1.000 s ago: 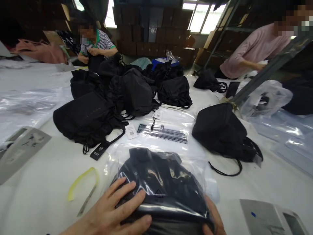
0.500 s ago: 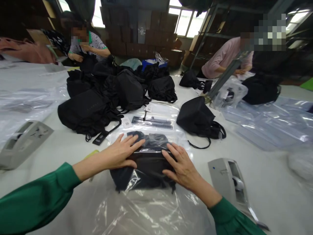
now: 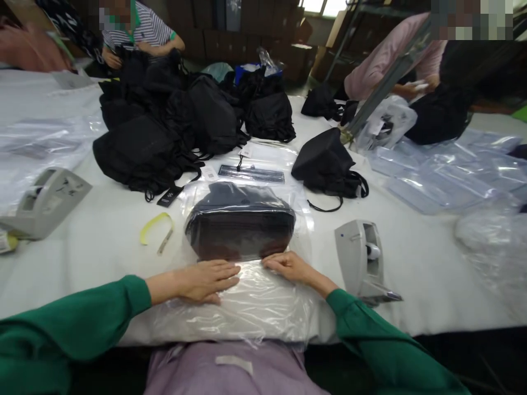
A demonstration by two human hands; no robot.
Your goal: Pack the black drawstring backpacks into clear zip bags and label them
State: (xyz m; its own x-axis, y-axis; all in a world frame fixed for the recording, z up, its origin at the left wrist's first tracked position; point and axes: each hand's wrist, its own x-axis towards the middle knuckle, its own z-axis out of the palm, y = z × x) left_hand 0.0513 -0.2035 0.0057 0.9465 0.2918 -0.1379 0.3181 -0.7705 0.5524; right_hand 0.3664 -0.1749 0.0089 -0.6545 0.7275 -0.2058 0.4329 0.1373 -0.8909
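Note:
A black bag (image 3: pixel 241 230) lies inside a clear plastic bag (image 3: pixel 251 302) on the white table (image 3: pixel 102 247) in front of me. My left hand (image 3: pixel 206 281) lies flat on the empty plastic just below the black bag, fingers stretched out. My right hand (image 3: pixel 288 265) presses on the plastic beside it, fingers together and pointing left. Both hands touch the plastic at the black bag's near edge. The loose open end of the plastic hangs over the table's front edge.
A heap of black bags (image 3: pixel 173 120) fills the table's middle. Tape dispensers stand at left (image 3: pixel 45 200) and right (image 3: pixel 362 258). A yellow strip (image 3: pixel 155 225) lies left of the packed bag. Flat plastic sleeves (image 3: pixel 444 175) lie right. Two other people work at the far side.
My hands slid off the black bag toward me onto the empty plastic. The bag now sits deeper in the plastic, and the view has pulled back.

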